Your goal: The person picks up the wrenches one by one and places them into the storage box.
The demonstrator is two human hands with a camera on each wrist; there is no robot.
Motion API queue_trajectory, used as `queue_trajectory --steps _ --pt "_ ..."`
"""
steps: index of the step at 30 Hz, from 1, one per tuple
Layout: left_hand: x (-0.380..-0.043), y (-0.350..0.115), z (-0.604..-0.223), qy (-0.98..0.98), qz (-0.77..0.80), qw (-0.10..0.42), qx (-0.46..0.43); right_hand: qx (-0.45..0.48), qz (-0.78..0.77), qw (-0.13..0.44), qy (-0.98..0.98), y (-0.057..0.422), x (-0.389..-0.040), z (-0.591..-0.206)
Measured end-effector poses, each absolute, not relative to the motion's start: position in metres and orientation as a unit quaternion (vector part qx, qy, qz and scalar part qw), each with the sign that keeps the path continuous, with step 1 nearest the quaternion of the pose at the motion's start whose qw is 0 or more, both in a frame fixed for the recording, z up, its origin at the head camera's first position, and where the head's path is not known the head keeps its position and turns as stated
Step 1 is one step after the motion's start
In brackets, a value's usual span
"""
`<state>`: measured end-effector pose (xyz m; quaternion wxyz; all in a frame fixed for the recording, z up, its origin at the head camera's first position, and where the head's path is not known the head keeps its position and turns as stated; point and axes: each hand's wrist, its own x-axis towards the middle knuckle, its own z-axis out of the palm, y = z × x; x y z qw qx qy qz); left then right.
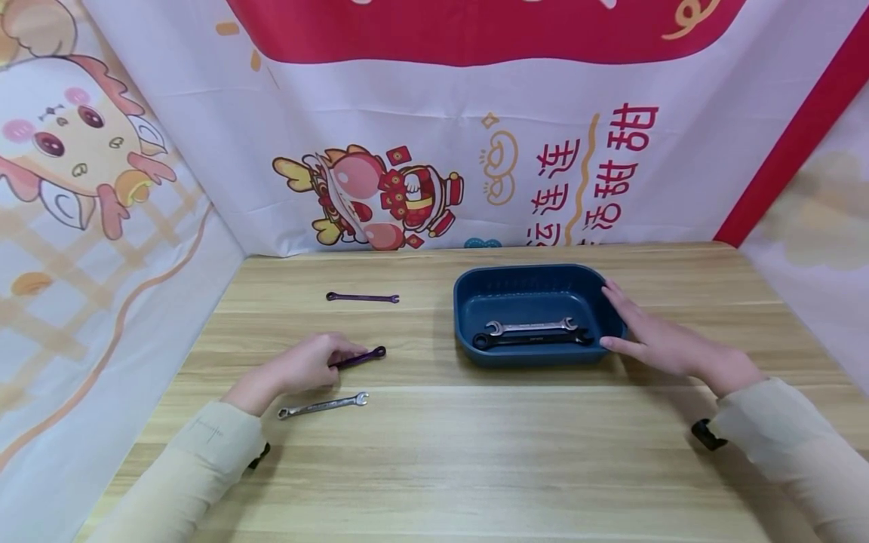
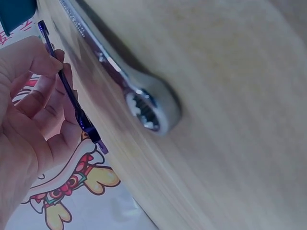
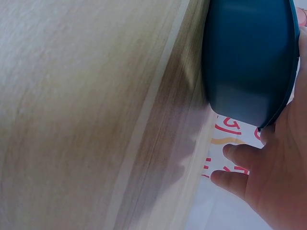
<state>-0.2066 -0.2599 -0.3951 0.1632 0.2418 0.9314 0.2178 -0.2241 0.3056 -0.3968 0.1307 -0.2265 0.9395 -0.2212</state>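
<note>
My left hand (image 1: 319, 362) pinches a small purple combination wrench (image 1: 363, 357) between thumb and fingers, low over the table's left side. In the left wrist view the purple wrench (image 2: 71, 93) slants past the thumb tip. Nearer to me lies a silver combination wrench (image 1: 322, 406), its ring end large in the left wrist view. Farther back is another purple wrench (image 1: 363, 298). My right hand (image 1: 655, 339) touches the right end of a dark blue plastic basin (image 1: 529, 356), fingers extended and spread. Inside it lie a silver open-end wrench (image 1: 532, 326) and a black wrench (image 1: 536, 339).
The wood-grain table (image 1: 462, 460) meets a white printed cloth (image 1: 421, 98) at its back edge. More printed cloth (image 1: 170, 264) hangs along the left side, and a further panel stands at the right.
</note>
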Motion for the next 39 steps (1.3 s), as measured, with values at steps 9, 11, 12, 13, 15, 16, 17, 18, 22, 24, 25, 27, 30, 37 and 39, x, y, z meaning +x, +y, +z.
queue_trajectory --steps 9,11,12,13,15,16,17,18,22,24,25,27,30,37,39 --pt "-0.216 -0.254 -0.391 0.924 0.229 0.155 0.263 -0.229 -0.222 0.130 0.939 0.305 -0.224 -0.397" --pt "-0.218 -0.252 -0.390 0.924 0.228 0.151 0.267 -0.231 -0.221 0.128 0.939 0.306 -0.225 -0.397" --pt "-0.219 -0.251 -0.390 0.925 0.227 0.150 0.267 -0.232 -0.221 0.128 0.939 0.306 -0.225 -0.397" --pt "-0.220 -0.251 -0.390 0.925 0.228 0.150 0.266 -0.233 -0.221 0.128 0.939 0.306 -0.225 -0.397" --pt "-0.222 -0.249 -0.390 0.924 0.229 0.153 0.265 -0.232 -0.221 0.128 0.939 0.305 -0.225 -0.397" --pt "-0.222 -0.249 -0.390 0.924 0.230 0.154 0.264 -0.231 -0.220 0.128 0.939 0.305 -0.225 -0.397" --pt "-0.223 -0.248 -0.390 0.924 0.230 0.156 0.263 -0.230 -0.220 0.129 0.939 0.305 -0.225 -0.397" --pt "-0.224 -0.247 -0.389 0.923 0.232 0.157 0.263 -0.228 -0.219 0.130 0.940 0.305 -0.225 -0.396" --pt "-0.227 -0.244 -0.388 0.922 0.233 0.163 0.262 -0.226 -0.220 0.131 0.940 0.304 -0.226 -0.396" --pt "-0.229 -0.242 -0.388 0.922 0.232 0.163 0.262 -0.226 -0.221 0.132 0.940 0.305 -0.226 -0.396" --pt "-0.229 -0.240 -0.387 0.923 0.231 0.163 0.263 -0.226 -0.222 0.132 0.939 0.305 -0.226 -0.396" --pt "-0.230 -0.237 -0.386 0.922 0.232 0.161 0.264 -0.225 -0.221 0.132 0.940 0.305 -0.225 -0.396" --pt "-0.231 -0.233 -0.382 0.922 0.234 0.157 0.264 -0.226 -0.221 0.130 0.940 0.305 -0.225 -0.396" --pt "-0.235 -0.225 -0.377 0.925 0.224 0.152 0.268 -0.223 -0.222 0.134 0.940 0.304 -0.224 -0.397" --pt "-0.236 -0.223 -0.376 0.925 0.224 0.153 0.267 -0.224 -0.223 0.134 0.939 0.304 -0.224 -0.397"
